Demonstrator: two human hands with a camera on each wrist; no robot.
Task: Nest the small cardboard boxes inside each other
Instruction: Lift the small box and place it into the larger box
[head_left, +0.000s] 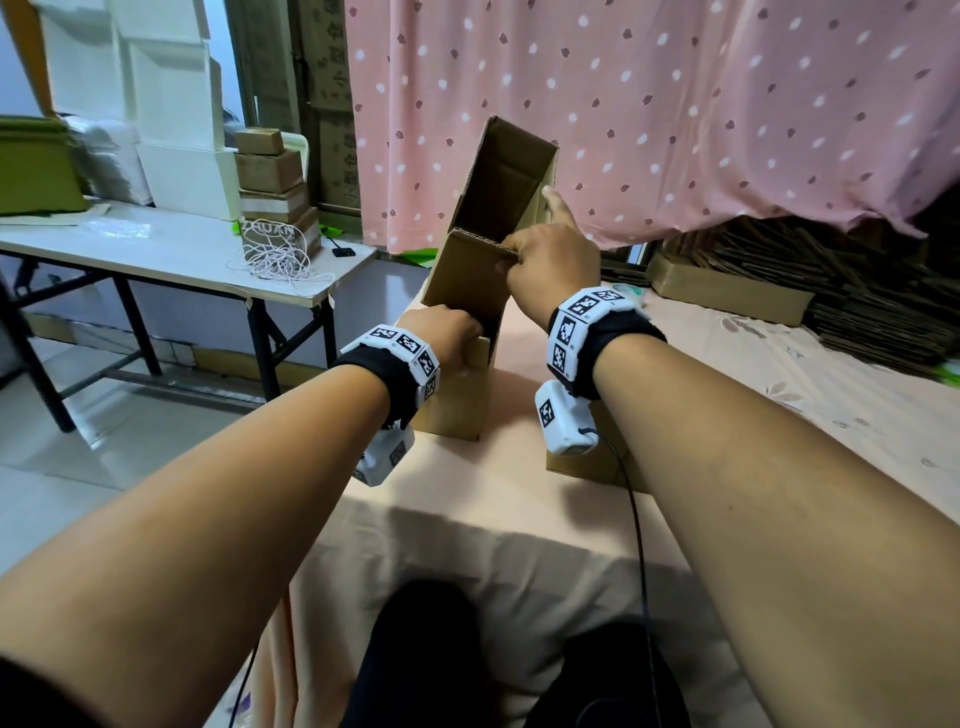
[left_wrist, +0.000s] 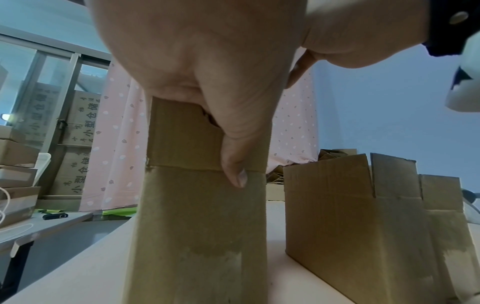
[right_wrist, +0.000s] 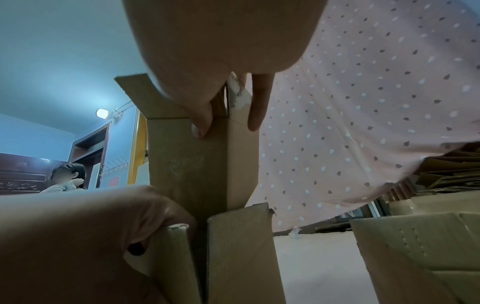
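On the peach-covered table stands a brown cardboard box, open at the top. My left hand grips its near top flap, the thumb lying down the outside wall. A taller open box leans tilted with its lower end inside that box. My right hand pinches its upper corner, thumb on one face and a finger on the other. A third open box stands to the right, partly hidden under my right wrist.
A white folding table at the left carries a coil of cord and stacked small boxes. A pink dotted curtain hangs behind. Flattened cardboard is piled at the right. A seated person shows far off.
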